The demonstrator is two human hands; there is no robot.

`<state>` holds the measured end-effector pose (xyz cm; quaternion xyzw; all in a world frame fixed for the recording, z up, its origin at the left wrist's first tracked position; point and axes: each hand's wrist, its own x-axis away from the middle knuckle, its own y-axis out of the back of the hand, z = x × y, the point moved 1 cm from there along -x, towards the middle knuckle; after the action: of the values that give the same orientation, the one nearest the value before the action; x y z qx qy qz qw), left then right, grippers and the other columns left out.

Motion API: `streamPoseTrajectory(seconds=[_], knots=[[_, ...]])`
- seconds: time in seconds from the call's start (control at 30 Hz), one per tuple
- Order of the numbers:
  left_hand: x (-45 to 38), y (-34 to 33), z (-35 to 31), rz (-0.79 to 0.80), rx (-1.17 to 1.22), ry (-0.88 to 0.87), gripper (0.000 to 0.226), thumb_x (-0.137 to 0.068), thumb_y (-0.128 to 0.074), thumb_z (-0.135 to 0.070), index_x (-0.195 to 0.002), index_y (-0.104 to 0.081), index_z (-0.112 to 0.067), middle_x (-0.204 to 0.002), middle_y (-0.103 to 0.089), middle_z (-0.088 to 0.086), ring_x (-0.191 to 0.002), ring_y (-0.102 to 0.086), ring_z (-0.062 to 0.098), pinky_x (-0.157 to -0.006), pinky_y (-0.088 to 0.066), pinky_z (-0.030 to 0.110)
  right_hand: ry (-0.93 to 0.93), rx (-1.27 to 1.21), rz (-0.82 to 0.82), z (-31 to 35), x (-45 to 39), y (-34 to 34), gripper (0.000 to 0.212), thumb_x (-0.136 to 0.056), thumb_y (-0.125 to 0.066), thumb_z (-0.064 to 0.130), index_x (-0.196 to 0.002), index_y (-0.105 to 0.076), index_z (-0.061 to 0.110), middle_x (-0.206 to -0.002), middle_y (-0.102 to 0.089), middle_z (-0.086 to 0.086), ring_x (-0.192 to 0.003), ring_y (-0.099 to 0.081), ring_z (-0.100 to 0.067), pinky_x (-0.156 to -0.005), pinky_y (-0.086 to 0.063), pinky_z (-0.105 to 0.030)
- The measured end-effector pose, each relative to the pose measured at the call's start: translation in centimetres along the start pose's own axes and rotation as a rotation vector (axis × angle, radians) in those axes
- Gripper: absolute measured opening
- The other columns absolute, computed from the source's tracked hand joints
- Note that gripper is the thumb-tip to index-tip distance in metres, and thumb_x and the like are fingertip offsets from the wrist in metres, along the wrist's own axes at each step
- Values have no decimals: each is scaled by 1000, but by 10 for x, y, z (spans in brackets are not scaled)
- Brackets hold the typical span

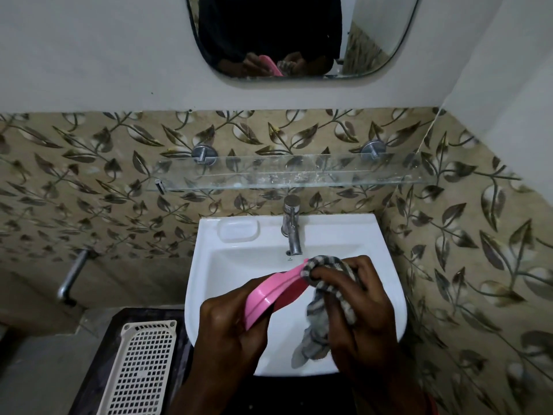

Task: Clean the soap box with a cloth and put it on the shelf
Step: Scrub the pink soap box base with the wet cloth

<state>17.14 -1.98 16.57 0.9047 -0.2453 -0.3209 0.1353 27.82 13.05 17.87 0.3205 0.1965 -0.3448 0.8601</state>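
Observation:
Over the white sink [386, 298] my left hand [230, 327] grips the near end of a pink soap box [270, 290], held tilted on its edge. My right hand [359, 304] holds a grey striped cloth [324, 310] bunched against the far end of the box, with the cloth's tail hanging down into the basin. A glass shelf [287, 175] is fixed to the tiled wall above the tap and carries nothing.
A chrome tap [291, 226] stands at the back of the sink, beside a moulded soap recess [238, 230]. A mirror [302, 37] hangs above. A cream perforated basket [140, 366] lies lower left, with a metal pipe [73, 274] on the left wall.

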Motion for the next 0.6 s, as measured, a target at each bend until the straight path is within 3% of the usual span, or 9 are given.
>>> streamPoseTrajectory(seconds=[0.07, 0.23, 0.3, 0.4, 0.47, 0.53, 0.6], knots=[[0, 0, 1, 11, -26, 11, 40, -88, -62, -19, -121, -64, -43, -96, -74, -10, -64, -70, 20, -56, -55, 34, -40, -10, 8, -5, 1, -1, 43, -88, -54, -9, -112, -74, 20, -106, -54, -1, -88, -63, 0, -77, -48, -5], [2, 4, 4, 20, -18, 10, 42, -87, -62, -20, -123, -63, -43, -99, -76, -8, -67, -74, 26, -56, -58, 36, 54, -90, 83, 10, 8, -11, 35, -96, -49, 9, -120, -69, 25, -113, -54, 0, -100, -66, -12, -81, -53, -22], [3, 7, 1, 20, -30, -26, 44, -86, -61, -19, -124, -63, -39, -96, -73, -9, -58, -68, 18, -51, -53, 28, 16, -53, 56, 2, 3, -7, 33, -93, -51, 6, -114, -71, 22, -111, -56, 1, -102, -65, -9, -84, -53, -21], [4, 6, 2, 48, -70, -28, 44, -86, -60, -14, -126, -66, -29, -86, -70, -5, -51, -55, 9, -48, -43, 19, -84, -29, 51, -8, 0, -2, 34, -90, -54, -4, -106, -74, 18, -106, -56, 2, -87, -66, -5, -75, -51, -10], [4, 5, 4, 72, -72, 0, 47, -84, -64, -4, -125, -66, -28, -77, -73, -4, -52, -59, 12, -49, -47, 21, -72, -71, 101, 1, 4, -6, 32, -93, -53, 0, -106, -72, 23, -106, -55, 3, -82, -67, -6, -72, -49, -8], [4, 6, 6, 64, -54, -5, 46, -84, -66, -4, -124, -66, -26, -77, -75, -4, -53, -63, 16, -48, -51, 26, -13, -93, 130, 12, 7, -9, 31, -93, -51, 9, -109, -70, 27, -109, -54, 4, -92, -66, -6, -77, -50, -13], [3, 8, 6, 45, -33, -36, 40, -85, -62, -14, -123, -67, -23, -87, -74, -5, -54, -63, 11, -49, -49, 23, 10, -83, 118, 10, 4, -7, 30, -94, -51, 11, -110, -69, 29, -110, -54, 6, -100, -65, -7, -83, -50, -17]])
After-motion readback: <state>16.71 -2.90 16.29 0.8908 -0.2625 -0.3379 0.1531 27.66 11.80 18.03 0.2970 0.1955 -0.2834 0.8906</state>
